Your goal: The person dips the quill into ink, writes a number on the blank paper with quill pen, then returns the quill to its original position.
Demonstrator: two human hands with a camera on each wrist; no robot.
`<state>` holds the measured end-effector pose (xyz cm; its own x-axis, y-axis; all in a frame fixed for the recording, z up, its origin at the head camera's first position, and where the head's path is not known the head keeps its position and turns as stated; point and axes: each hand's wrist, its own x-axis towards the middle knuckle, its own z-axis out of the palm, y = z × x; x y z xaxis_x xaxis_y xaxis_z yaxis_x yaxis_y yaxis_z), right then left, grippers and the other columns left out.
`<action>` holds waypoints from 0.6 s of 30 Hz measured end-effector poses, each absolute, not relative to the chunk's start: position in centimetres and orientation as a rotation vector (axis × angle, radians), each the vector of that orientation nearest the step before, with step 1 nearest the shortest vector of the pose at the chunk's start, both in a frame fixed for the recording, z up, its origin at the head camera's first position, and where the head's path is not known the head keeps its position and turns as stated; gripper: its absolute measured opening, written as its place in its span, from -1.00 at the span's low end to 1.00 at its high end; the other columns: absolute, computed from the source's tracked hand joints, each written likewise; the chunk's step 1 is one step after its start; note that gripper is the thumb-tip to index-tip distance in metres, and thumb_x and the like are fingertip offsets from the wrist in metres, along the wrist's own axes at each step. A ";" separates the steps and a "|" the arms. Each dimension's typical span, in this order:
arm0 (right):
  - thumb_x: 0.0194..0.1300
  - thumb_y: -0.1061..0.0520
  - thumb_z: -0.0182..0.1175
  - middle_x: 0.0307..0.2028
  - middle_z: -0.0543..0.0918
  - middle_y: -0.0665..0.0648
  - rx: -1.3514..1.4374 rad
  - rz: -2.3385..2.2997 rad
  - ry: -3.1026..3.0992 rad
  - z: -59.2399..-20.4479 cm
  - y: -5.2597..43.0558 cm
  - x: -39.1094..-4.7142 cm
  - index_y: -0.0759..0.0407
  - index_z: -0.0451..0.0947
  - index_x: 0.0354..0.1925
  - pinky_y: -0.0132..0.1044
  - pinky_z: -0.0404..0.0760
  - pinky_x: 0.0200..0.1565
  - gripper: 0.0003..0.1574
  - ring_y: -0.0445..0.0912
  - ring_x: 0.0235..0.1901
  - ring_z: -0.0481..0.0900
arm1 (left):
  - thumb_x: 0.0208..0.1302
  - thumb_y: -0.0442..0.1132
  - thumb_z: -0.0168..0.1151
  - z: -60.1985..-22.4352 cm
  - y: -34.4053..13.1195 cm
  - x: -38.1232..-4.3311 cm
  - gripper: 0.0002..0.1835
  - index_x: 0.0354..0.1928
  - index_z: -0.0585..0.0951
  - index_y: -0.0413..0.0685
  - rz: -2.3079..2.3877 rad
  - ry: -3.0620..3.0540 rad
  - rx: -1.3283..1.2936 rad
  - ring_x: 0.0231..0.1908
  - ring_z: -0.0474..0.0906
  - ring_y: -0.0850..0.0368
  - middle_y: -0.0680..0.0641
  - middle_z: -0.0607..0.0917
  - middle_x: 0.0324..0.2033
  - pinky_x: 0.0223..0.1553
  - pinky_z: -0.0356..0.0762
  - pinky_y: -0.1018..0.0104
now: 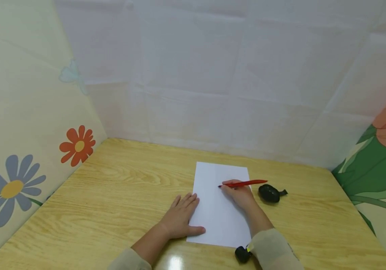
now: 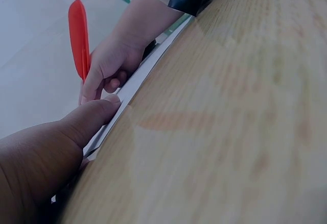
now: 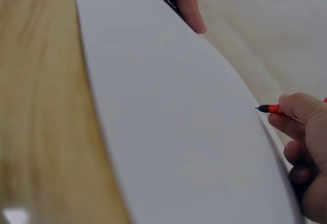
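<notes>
A white sheet of paper (image 1: 214, 217) lies on the wooden table, longer from front to back than across. My left hand (image 1: 179, 218) rests flat at its left edge, fingers straight and spread, the thumb lying on the paper. With thumb and fingers my right hand (image 1: 241, 195) pinches a red pen (image 1: 253, 182) over the upper right part of the sheet. In the right wrist view the pen's black tip (image 3: 263, 108) points down-left at the paper; whether it touches cannot be told. The pen's broad, leaf-shaped red end (image 2: 78, 35) stands up in the left wrist view. No marks show on the paper.
A black rounded object (image 1: 269, 193) with a short flat tail lies on the table right of the paper. A small black device (image 1: 242, 254) sits at the right wrist. White sheeting (image 1: 193, 75) hangs behind the table (image 1: 128, 180), with flower-printed cloth at both sides.
</notes>
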<state>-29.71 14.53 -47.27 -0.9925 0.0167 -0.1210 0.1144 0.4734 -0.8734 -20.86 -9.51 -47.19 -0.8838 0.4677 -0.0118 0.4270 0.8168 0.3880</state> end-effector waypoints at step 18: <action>0.19 -0.13 0.37 -0.04 0.74 0.03 0.107 -1.544 2.610 -47.5 14.6 -29.6 -0.08 0.72 -0.13 0.16 0.37 0.31 -0.70 0.08 0.19 0.53 | 0.12 0.42 0.19 -47.3 -9.5 -20.9 0.08 0.48 0.20 -0.19 0.583 2.892 0.719 0.53 -0.02 -0.09 -0.14 0.16 0.51 0.52 -0.19 -0.14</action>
<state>-29.60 14.63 -47.51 -0.9918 0.0062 -0.1280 0.1152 0.4809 -0.8692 -20.88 -9.51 -47.28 -0.8828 0.4697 -0.0095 0.4293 0.8147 0.3898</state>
